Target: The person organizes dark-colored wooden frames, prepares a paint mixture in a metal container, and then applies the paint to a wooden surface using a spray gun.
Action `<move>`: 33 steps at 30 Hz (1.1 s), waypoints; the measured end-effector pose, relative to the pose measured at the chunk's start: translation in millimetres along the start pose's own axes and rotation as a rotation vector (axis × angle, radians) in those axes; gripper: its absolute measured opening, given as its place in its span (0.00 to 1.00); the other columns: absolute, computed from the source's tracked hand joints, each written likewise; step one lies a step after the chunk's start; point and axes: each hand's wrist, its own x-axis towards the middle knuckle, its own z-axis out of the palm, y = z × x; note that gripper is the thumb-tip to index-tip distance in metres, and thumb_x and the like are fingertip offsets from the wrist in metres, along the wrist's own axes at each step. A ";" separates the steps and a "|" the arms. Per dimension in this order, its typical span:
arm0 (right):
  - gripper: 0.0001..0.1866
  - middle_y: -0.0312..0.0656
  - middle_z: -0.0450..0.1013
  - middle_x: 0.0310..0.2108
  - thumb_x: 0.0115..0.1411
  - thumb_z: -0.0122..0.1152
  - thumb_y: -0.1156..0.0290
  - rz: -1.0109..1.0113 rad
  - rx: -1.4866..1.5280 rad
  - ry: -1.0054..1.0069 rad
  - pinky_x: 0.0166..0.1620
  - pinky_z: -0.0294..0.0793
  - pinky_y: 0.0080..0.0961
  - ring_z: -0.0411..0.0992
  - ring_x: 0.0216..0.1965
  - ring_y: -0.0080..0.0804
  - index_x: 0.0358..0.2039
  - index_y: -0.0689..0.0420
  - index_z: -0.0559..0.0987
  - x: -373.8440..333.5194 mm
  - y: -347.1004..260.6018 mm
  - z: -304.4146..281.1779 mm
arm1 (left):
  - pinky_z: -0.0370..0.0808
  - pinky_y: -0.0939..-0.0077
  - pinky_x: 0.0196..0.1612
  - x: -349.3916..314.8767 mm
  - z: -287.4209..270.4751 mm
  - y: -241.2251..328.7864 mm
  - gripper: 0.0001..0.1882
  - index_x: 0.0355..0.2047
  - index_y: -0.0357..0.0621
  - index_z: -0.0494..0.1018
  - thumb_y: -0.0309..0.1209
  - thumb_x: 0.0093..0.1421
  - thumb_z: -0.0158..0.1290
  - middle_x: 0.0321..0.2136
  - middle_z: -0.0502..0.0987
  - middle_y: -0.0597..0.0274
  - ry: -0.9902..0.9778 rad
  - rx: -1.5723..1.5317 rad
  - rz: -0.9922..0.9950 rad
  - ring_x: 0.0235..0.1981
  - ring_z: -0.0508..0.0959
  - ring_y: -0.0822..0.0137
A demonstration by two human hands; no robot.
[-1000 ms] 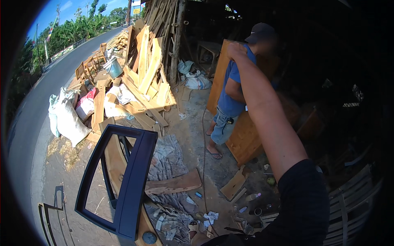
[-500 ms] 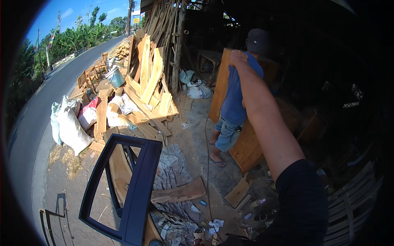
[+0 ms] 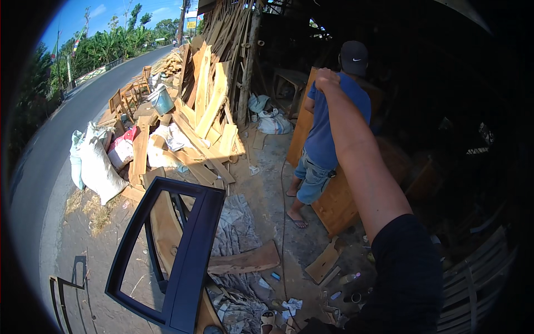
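My right arm stretches forward from the lower right. At its end my right hand [image 3: 327,79] is closed, up beside a co-worker's shoulder and the top of an upright brown wooden panel [image 3: 302,125]. What its fingers hold, if anything, is hidden. The co-worker [image 3: 339,108], in a blue shirt, dark cap, shorts and sandals, stands facing away between me and the panel. My left hand does not show. Close to me at the lower left is a dark frame [image 3: 192,259] with a large opening, over a long plank [image 3: 165,222].
White sacks [image 3: 97,167], stacked boards [image 3: 208,111], wooden chairs [image 3: 127,99] and a bucket [image 3: 162,102] stand beside the road [image 3: 92,111]. A cable [image 3: 283,234], a grey cloth [image 3: 236,220], a curved board [image 3: 247,261] and scraps lie on the ground. The right side is dark.
The co-worker and the panel sit slightly further right in view, with the co-worker's upper body turned a little. My right arm stays stretched out, its hand still closed. The view has shifted slightly.
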 end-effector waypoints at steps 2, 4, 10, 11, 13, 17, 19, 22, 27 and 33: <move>0.20 0.46 0.75 0.60 0.58 0.68 0.71 0.009 -0.009 0.026 0.58 0.77 0.39 0.73 0.61 0.44 0.53 0.53 0.83 3.2 -3.7 4.8 | 0.80 0.54 0.43 2.4 -4.8 0.3 0.24 0.43 0.43 0.81 0.49 0.58 0.55 0.35 0.83 0.47 0.004 0.011 0.006 0.38 0.84 0.47; 0.20 0.46 0.74 0.61 0.59 0.67 0.71 0.012 -0.029 0.052 0.59 0.77 0.39 0.73 0.62 0.44 0.54 0.54 0.83 7.5 -4.9 13.0 | 0.80 0.54 0.43 6.2 -5.0 5.0 0.23 0.43 0.43 0.81 0.49 0.58 0.55 0.34 0.83 0.47 -0.001 0.016 0.020 0.38 0.84 0.48; 0.20 0.48 0.74 0.61 0.62 0.63 0.73 -0.010 0.007 0.049 0.58 0.77 0.39 0.73 0.62 0.45 0.55 0.57 0.82 7.1 -14.3 17.2 | 0.80 0.54 0.42 5.0 -4.0 -4.3 0.22 0.42 0.43 0.81 0.48 0.58 0.56 0.34 0.83 0.47 -0.003 0.029 0.021 0.37 0.84 0.48; 0.20 0.48 0.74 0.60 0.62 0.62 0.73 -0.024 0.003 0.047 0.58 0.77 0.39 0.73 0.62 0.45 0.55 0.57 0.82 7.2 -14.1 16.5 | 0.80 0.54 0.42 6.2 -4.3 -5.4 0.22 0.42 0.44 0.81 0.48 0.58 0.56 0.33 0.83 0.47 -0.002 0.032 0.020 0.37 0.84 0.48; 0.19 0.48 0.75 0.60 0.62 0.62 0.73 0.002 0.036 0.075 0.58 0.77 0.40 0.73 0.61 0.45 0.54 0.57 0.82 13.4 -10.6 10.8 | 0.80 0.54 0.41 7.1 -3.8 -4.3 0.21 0.42 0.44 0.81 0.47 0.58 0.56 0.33 0.83 0.48 -0.010 0.041 0.037 0.36 0.84 0.48; 0.18 0.47 0.76 0.58 0.59 0.64 0.74 0.017 0.043 0.045 0.58 0.77 0.40 0.74 0.60 0.46 0.52 0.56 0.84 15.4 -9.0 8.4 | 0.80 0.54 0.41 1.9 1.9 -7.4 0.21 0.42 0.44 0.80 0.47 0.58 0.56 0.33 0.83 0.48 -0.026 0.050 0.043 0.36 0.84 0.48; 0.21 0.48 0.76 0.58 0.58 0.65 0.74 -0.002 0.056 0.082 0.59 0.77 0.40 0.75 0.60 0.47 0.53 0.56 0.83 10.6 -7.6 16.4 | 0.80 0.54 0.40 -4.7 1.1 -16.4 0.20 0.42 0.44 0.80 0.46 0.58 0.56 0.32 0.83 0.48 -0.025 0.062 0.035 0.35 0.84 0.48; 0.21 0.48 0.74 0.60 0.58 0.65 0.73 -0.010 0.032 0.037 0.58 0.77 0.41 0.75 0.59 0.48 0.54 0.55 0.82 19.1 4.0 3.2 | 0.80 0.54 0.40 -6.5 9.6 -14.2 0.20 0.41 0.44 0.80 0.46 0.58 0.56 0.32 0.83 0.48 -0.036 0.065 0.060 0.35 0.84 0.49; 0.17 0.56 0.79 0.49 0.60 0.59 0.69 -0.166 0.218 0.062 0.54 0.79 0.44 0.77 0.55 0.55 0.48 0.60 0.83 -28.9 -14.1 15.5 | 0.80 0.53 0.39 -22.5 28.0 -18.3 0.19 0.41 0.45 0.80 0.45 0.59 0.56 0.31 0.83 0.49 -0.061 0.095 0.089 0.34 0.84 0.49; 0.20 0.56 0.82 0.35 0.60 0.57 0.57 -0.484 0.609 -0.536 0.49 0.78 0.46 0.81 0.42 0.54 0.41 0.59 0.86 -359.5 46.8 206.2 | 0.80 0.53 0.38 -81.8 53.1 -50.0 0.17 0.41 0.45 0.80 0.44 0.59 0.56 0.31 0.83 0.49 -0.165 0.297 0.312 0.33 0.84 0.49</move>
